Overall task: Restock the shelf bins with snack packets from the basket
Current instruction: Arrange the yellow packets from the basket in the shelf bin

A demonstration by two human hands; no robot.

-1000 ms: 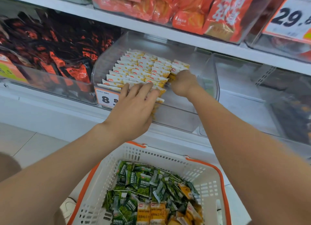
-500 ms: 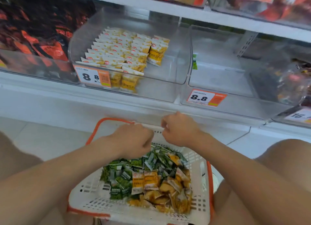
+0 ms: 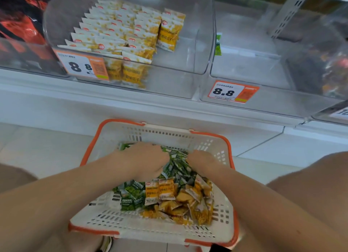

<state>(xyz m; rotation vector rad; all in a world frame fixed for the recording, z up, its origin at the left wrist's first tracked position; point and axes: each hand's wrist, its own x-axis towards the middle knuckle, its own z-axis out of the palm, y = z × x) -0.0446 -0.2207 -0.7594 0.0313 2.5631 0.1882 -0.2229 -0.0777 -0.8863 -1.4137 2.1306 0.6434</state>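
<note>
A white basket with orange rim (image 3: 162,227) sits on the floor below the shelf. It holds several green snack packets (image 3: 131,195) and yellow snack packets (image 3: 180,201). My left hand (image 3: 145,160) and my right hand (image 3: 202,162) are both down in the far half of the basket, on the green packets; fingertips are buried, so any hold is hidden. Above, a clear bin (image 3: 178,63) holds rows of yellow packets (image 3: 128,33) on its left side. The clear bin to its right (image 3: 263,93) is almost bare.
Orange price tags reading 8.8 hang on the left bin (image 3: 82,67) and the right bin (image 3: 232,91). Dark red packets (image 3: 17,22) fill the bin at far left. White shelf ledge (image 3: 94,101) runs above the basket. My knees flank the basket.
Both hands left the yellow packets in the bin, dropped as loose fists over the basket, and now reach into the green packets. The view tilted downward.
</note>
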